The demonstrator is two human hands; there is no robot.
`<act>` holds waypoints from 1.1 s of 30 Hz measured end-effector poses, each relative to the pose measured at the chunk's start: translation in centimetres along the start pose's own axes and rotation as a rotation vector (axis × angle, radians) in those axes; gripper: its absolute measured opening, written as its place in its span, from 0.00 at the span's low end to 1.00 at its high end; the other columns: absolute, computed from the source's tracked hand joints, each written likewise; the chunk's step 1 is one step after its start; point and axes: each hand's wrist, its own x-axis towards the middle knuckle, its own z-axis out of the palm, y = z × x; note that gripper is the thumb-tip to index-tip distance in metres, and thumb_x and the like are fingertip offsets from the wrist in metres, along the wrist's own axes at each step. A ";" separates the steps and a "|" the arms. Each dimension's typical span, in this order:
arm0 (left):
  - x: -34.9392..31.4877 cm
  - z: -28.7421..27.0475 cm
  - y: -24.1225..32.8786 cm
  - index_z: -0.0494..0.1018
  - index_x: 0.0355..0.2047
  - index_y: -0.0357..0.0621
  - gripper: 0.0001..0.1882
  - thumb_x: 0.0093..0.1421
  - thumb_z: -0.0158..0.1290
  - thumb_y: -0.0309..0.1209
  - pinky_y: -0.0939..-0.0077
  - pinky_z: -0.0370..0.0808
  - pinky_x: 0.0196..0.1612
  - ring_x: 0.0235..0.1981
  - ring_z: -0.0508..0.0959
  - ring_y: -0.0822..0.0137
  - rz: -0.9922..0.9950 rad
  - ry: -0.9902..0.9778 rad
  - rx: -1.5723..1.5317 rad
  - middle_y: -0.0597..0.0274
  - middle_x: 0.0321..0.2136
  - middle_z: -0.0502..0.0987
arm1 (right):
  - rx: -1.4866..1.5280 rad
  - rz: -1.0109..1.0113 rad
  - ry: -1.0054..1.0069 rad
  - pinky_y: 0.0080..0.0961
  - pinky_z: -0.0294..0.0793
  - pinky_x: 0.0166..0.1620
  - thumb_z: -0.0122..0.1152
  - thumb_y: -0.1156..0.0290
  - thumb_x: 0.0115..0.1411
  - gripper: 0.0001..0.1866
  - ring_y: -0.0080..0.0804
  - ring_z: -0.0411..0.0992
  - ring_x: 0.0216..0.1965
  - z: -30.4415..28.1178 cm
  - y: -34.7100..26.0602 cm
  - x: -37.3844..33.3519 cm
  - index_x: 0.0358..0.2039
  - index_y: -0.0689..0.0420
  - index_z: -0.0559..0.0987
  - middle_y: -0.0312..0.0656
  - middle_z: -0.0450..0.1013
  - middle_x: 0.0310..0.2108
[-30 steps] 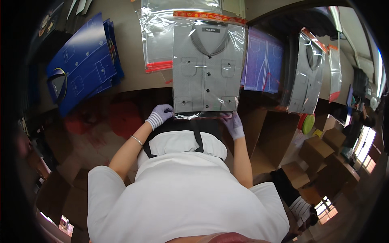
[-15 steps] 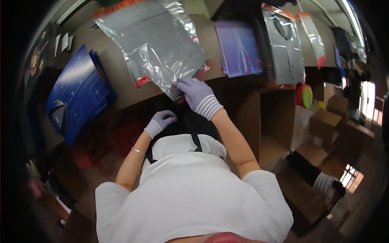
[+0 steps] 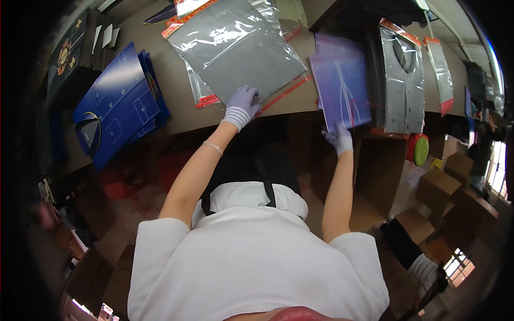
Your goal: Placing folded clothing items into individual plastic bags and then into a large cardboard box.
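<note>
A flat grey packet in clear plastic, with red edging, lies slanted on the table in front of me. My left hand, in a striped purple-and-white knit glove, has its fingers closed at the packet's near corner. To the right, my right hand, in a matching glove, grips the near edge of a blue-purple printed sheet. That sheet is tilted and a little blurred, above others like it. Part of my right thumb and fingers is hidden by the sheet's edge.
Blue shirt-printed sheets lie at the left, near a dark printed stack. Bagged grey shirt-shaped pieces lie at the right. Below the table's edge stand an open cardboard box and a red-and-green round container.
My right hand has left the grey packet's plastic and moved right to the blue-purple sheet, shifting it. My left hand has risen from below the table edge to the packet's near corner.
</note>
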 end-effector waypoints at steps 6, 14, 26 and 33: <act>2.2 0.1 -3.7 0.73 0.28 0.41 0.06 0.47 0.53 0.27 0.68 0.72 0.36 0.29 0.74 0.55 -0.052 -0.014 -0.216 0.56 0.25 0.75 | 0.090 -0.411 0.088 0.24 0.72 0.24 0.50 0.67 0.58 0.14 0.35 0.73 0.23 -2.4 5.0 -13.3 0.39 0.66 0.70 0.46 0.72 0.29; 2.4 -1.7 2.1 0.72 0.29 0.37 0.06 0.49 0.54 0.25 0.76 0.71 0.31 0.25 0.74 0.67 -0.091 0.097 -0.502 0.57 0.23 0.74 | -0.419 -0.507 -0.016 0.20 0.70 0.26 0.51 0.68 0.58 0.14 0.26 0.71 0.22 5.1 8.6 -19.7 0.29 0.69 0.74 0.47 0.74 0.27; -0.1 -5.7 1.0 0.73 0.27 0.37 0.05 0.49 0.53 0.25 0.78 0.71 0.31 0.24 0.74 0.66 -0.029 0.211 -0.463 0.57 0.23 0.73 | 0.053 -0.155 -0.323 0.25 0.74 0.26 0.49 0.69 0.57 0.16 0.37 0.73 0.22 7.0 5.3 -21.3 0.37 0.71 0.70 0.51 0.73 0.26; -0.7 -7.1 0.7 0.73 0.27 0.36 0.05 0.50 0.54 0.25 0.80 0.70 0.31 0.24 0.72 0.71 -0.074 0.233 -0.457 0.60 0.22 0.73 | -0.029 -0.487 -0.014 0.17 0.64 0.26 0.54 0.71 0.56 0.10 0.19 0.64 0.22 5.9 6.8 -22.6 0.30 0.66 0.76 0.36 0.70 0.21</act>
